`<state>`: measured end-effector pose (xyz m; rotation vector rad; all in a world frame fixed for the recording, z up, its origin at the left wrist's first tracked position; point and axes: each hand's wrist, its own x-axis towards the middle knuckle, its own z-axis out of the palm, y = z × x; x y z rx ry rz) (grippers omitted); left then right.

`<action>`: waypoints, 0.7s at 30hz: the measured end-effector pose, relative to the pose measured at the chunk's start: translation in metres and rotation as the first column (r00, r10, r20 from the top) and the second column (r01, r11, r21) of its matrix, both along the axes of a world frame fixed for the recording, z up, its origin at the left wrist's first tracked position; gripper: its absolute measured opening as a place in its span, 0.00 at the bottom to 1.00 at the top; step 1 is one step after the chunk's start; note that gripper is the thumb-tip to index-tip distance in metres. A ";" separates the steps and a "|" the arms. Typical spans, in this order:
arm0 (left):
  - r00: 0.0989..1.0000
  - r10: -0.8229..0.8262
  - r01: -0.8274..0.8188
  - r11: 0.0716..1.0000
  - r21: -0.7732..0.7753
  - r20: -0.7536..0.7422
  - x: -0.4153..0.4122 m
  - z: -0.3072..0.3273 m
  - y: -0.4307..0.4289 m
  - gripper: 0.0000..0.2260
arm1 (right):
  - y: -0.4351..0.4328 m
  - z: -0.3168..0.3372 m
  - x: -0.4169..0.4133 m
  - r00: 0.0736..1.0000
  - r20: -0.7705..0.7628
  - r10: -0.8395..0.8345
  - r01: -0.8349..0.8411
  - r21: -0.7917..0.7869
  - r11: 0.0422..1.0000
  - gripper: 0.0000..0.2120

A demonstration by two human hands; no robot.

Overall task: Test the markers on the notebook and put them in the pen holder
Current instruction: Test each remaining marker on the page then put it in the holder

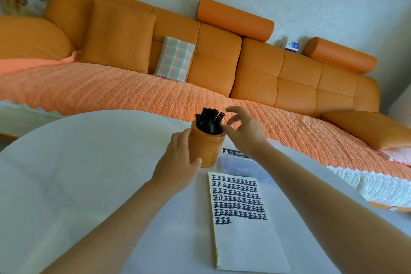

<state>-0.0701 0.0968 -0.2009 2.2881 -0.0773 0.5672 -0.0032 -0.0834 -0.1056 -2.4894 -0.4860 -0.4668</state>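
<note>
The task looks near its end. The notebook (244,240) lies in the lower middle of the frame on the white table (77,173), and its upper part is filled with many rows of black test marks; the lower part of the page is blank. Several black markers (209,119) stand together in the orange pen holder (209,149), which is at the center of the frame, just above the notebook.

The left hand (178,160) grips the pen holder from its left side, with the thumb on the front wall. The right hand (244,131) is just to the right of the holder's rim, with spread fingers, and it holds nothing. Its thumb is very near the rim; I cannot tell if it touches.

No loose marker is seen on the table. A clear plastic box (240,167) lies between the holder and the notebook, partly hidden under the right forearm, so I cannot tell if more markers wait there.
</note>
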 end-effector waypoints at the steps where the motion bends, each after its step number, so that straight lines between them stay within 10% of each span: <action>1: 0.999 0.021 -0.021 1.000 0.015 0.041 -0.001 0.000 0.000 0.28 | -0.007 -0.003 0.000 0.999 -0.029 -0.028 0.028 0.016 0.999 0.14; 8: 0.990 -0.074 0.052 0.982 0.183 0.116 -0.014 -0.007 -0.004 0.05 | -0.042 -0.018 0.022 0.907 -0.366 -0.209 0.059 -0.382 0.923 0.18; 16: 0.982 -0.179 0.133 0.882 0.452 0.060 -0.018 -0.021 -0.009 0.12 | -0.032 -0.017 0.044 0.883 -0.421 -0.207 -0.155 -0.679 0.717 0.30; 21: 0.983 -0.178 0.134 0.875 0.465 0.052 -0.017 -0.021 -0.008 0.12 | -0.026 -0.021 0.049 0.900 -0.399 -0.174 -0.185 -0.711 0.678 0.19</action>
